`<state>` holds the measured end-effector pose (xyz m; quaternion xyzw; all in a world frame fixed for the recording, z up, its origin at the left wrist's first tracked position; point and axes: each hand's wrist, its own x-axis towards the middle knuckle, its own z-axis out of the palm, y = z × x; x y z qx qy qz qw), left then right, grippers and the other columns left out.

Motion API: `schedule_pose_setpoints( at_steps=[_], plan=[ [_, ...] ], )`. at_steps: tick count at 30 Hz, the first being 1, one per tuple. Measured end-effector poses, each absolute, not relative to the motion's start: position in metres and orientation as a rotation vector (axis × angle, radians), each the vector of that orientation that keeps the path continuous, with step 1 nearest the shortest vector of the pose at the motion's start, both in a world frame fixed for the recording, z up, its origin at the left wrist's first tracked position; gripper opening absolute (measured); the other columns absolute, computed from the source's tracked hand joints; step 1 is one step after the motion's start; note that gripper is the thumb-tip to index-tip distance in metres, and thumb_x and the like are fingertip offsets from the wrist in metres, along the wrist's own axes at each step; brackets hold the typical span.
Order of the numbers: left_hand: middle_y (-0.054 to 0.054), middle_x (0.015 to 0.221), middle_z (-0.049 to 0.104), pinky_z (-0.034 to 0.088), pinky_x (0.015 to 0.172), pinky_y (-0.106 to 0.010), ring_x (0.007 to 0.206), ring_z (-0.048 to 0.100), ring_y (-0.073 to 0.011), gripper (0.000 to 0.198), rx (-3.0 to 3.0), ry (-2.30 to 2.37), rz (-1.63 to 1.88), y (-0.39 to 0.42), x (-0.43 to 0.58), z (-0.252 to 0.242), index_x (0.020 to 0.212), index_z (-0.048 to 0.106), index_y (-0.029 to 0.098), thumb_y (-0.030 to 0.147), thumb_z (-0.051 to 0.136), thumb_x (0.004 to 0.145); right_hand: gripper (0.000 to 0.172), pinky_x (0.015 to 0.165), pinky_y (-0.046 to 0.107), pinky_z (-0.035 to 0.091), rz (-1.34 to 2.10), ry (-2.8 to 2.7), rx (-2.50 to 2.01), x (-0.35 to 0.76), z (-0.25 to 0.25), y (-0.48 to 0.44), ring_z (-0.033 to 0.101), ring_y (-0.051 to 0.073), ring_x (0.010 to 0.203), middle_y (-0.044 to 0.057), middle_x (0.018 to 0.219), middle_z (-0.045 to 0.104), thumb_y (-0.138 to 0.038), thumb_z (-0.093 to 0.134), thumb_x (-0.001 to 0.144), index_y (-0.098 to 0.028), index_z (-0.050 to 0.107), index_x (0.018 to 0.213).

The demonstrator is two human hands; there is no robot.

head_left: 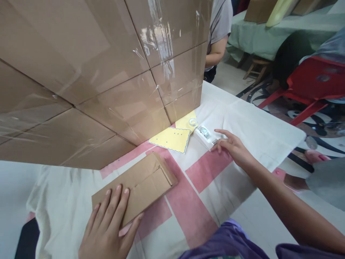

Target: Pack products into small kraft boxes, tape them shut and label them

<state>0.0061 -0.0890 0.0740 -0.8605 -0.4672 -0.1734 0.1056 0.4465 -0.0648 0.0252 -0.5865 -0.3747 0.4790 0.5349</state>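
Observation:
My left hand [109,223] lies on a flat brown cardboard box [145,183], fingers spread over its top and the thumb along the near edge. The box is closed and lies slanted on the table. Further right, my right hand [233,146] is at the near end of a small white tape dispenser [204,137]. Its index finger sticks out above, while the thumb and other fingertips close at the cutter end. Any strip of tape between them is too small to make out. A clear roll shows inside the dispenser.
A wall of stacked, taped cardboard boxes [115,104] stands along the table's far side. Yellow scalloped paper [174,139] and a loose tape roll [193,122] lie before it on the pink-and-white cloth [188,208]. Another person [219,32] is behind; a red chair [316,79] stands right.

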Motion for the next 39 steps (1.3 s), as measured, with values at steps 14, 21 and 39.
schedule_pose_setpoints(
  at_steps=[14,21,39],
  plan=[
    [-0.007,0.164,0.042,0.031,0.124,-0.050,0.148,0.043,-0.0346,0.072,-2.536,-1.428,-0.453,-0.092,0.004,0.075,0.162,0.033,0.027,0.046,0.058,0.097,0.042,0.065,0.030,0.041,1.106,-0.763,-1.437,0.435,0.007,-0.070,0.065,0.019,0.068,-0.003,0.061,0.065,-0.027,0.063,0.085,-0.016,0.058,0.125],
    [-0.007,0.164,0.042,0.031,0.123,-0.051,0.149,0.042,-0.0341,0.070,-2.532,-1.451,-0.454,-0.093,0.006,0.076,0.162,0.034,0.028,0.044,0.058,0.097,0.043,0.074,0.034,0.048,1.058,-0.793,-1.439,0.431,0.005,-0.071,0.069,0.020,0.071,-0.004,0.060,0.064,-0.031,0.064,0.087,-0.016,0.057,0.127],
    [-0.013,0.156,0.053,0.035,0.116,-0.049,0.145,0.048,-0.0360,0.063,-2.423,-1.440,-0.472,-0.102,0.027,0.079,0.154,0.044,0.019,0.043,0.059,0.098,0.051,0.060,0.028,0.049,1.155,-1.184,-0.954,0.314,0.078,-0.114,0.058,0.014,0.063,-0.004,0.074,0.067,-0.023,0.049,0.105,-0.024,0.030,0.152]
  ],
)
